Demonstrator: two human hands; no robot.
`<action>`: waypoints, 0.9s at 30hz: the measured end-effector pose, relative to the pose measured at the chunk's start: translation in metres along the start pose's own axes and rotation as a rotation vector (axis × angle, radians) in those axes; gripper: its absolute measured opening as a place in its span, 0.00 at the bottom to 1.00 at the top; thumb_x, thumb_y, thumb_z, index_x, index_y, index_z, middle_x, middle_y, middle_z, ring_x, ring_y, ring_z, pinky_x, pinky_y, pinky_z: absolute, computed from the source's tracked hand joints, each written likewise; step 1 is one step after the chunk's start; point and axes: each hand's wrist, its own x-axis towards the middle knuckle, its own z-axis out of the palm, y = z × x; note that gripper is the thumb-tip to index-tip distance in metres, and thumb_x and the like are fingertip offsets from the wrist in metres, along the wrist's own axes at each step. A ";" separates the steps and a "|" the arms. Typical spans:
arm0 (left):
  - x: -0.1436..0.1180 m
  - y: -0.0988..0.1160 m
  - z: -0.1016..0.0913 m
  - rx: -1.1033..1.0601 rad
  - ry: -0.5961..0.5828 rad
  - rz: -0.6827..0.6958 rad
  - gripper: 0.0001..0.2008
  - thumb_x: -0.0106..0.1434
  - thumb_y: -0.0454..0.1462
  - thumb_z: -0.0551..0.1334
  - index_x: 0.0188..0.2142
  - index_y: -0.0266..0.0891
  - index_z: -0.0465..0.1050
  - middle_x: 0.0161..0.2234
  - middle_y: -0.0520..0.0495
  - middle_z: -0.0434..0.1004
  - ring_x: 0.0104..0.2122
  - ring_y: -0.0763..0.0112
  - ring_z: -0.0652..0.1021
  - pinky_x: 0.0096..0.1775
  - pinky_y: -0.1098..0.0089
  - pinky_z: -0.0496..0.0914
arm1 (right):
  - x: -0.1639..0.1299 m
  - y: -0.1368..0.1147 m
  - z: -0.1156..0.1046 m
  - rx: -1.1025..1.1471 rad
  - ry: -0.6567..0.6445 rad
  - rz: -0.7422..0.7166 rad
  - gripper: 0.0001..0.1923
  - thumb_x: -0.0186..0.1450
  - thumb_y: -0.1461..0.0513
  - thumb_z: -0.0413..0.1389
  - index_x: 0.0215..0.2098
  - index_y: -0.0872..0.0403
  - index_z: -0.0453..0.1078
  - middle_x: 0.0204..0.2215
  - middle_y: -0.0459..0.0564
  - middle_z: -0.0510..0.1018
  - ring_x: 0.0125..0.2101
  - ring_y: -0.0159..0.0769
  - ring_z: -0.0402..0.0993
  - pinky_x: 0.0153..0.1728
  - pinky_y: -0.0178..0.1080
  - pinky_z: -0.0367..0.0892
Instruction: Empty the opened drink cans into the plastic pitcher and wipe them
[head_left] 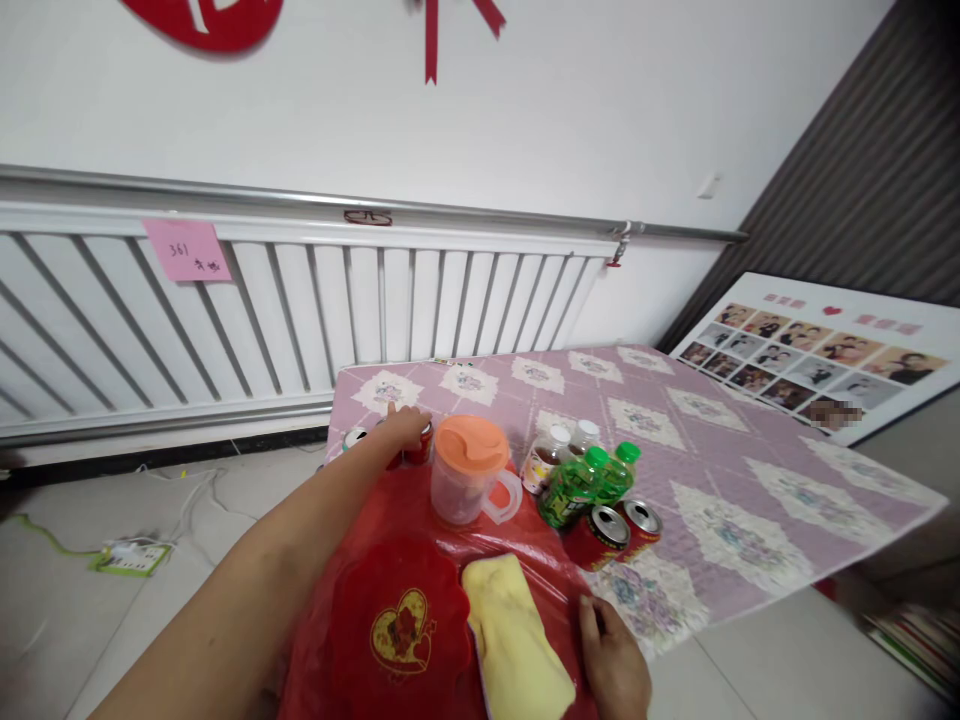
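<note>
Lowest in the frame, the right hand [615, 660] rests flat on the red plastic sheet [420, 520] with fingers loosely spread, holding nothing, just beside the yellow cloth [514, 640]; that cloth's long axis runs from bottom centre up toward the left; the left hand [405, 428] reaches to the centre-left of the counter [750, 470], fingers closed over an upright red can [421, 450]; right of it stand an orange-lidded pitcher [469, 480], green bottles [581, 485] and two red cans [611, 535].
</note>
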 end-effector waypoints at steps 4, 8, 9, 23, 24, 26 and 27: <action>-0.004 0.002 -0.003 0.000 0.015 0.003 0.20 0.54 0.33 0.64 0.47 0.41 0.69 0.48 0.40 0.75 0.50 0.53 0.75 0.60 0.39 0.54 | -0.001 0.000 0.001 -0.012 0.016 0.006 0.26 0.63 0.42 0.45 0.37 0.49 0.76 0.38 0.56 0.84 0.38 0.49 0.80 0.38 0.44 0.71; -0.009 0.005 -0.013 -0.017 0.087 -0.014 0.22 0.54 0.34 0.65 0.50 0.42 0.67 0.50 0.40 0.73 0.52 0.52 0.73 0.60 0.39 0.54 | -0.002 -0.004 -0.002 -0.018 0.022 -0.012 0.25 0.63 0.42 0.46 0.36 0.48 0.76 0.38 0.54 0.84 0.37 0.47 0.80 0.36 0.42 0.71; -0.011 0.005 -0.017 -0.022 0.117 -0.024 0.24 0.55 0.34 0.65 0.52 0.42 0.66 0.51 0.39 0.72 0.53 0.52 0.73 0.60 0.39 0.53 | -0.003 -0.006 -0.002 -0.017 0.027 -0.018 0.25 0.62 0.43 0.46 0.36 0.48 0.77 0.37 0.54 0.84 0.37 0.47 0.80 0.35 0.42 0.70; -0.145 -0.029 -0.069 -0.379 0.512 0.094 0.36 0.55 0.35 0.64 0.62 0.37 0.58 0.59 0.42 0.65 0.60 0.56 0.68 0.61 0.58 0.64 | -0.002 -0.009 0.004 0.086 0.069 0.095 0.23 0.58 0.44 0.51 0.33 0.51 0.76 0.32 0.54 0.83 0.31 0.43 0.75 0.31 0.40 0.64; -0.158 -0.028 -0.063 -0.433 0.516 0.072 0.36 0.55 0.36 0.64 0.63 0.38 0.56 0.59 0.42 0.64 0.59 0.57 0.68 0.61 0.57 0.64 | -0.002 -0.009 0.003 0.116 0.073 0.087 0.23 0.57 0.43 0.51 0.32 0.51 0.76 0.32 0.54 0.83 0.32 0.43 0.75 0.32 0.40 0.65; -0.183 -0.024 -0.044 -0.551 0.485 0.038 0.38 0.55 0.38 0.65 0.63 0.38 0.54 0.60 0.41 0.65 0.58 0.57 0.70 0.60 0.56 0.65 | -0.004 -0.009 0.001 0.183 0.080 0.067 0.25 0.55 0.41 0.52 0.31 0.53 0.75 0.31 0.54 0.82 0.33 0.43 0.75 0.34 0.40 0.66; -0.194 -0.021 -0.031 -0.606 0.474 0.035 0.38 0.55 0.38 0.64 0.63 0.38 0.54 0.59 0.40 0.66 0.57 0.57 0.71 0.60 0.56 0.65 | -0.005 -0.010 -0.001 0.216 0.088 0.058 0.26 0.55 0.41 0.52 0.31 0.53 0.75 0.31 0.55 0.82 0.33 0.43 0.75 0.34 0.40 0.67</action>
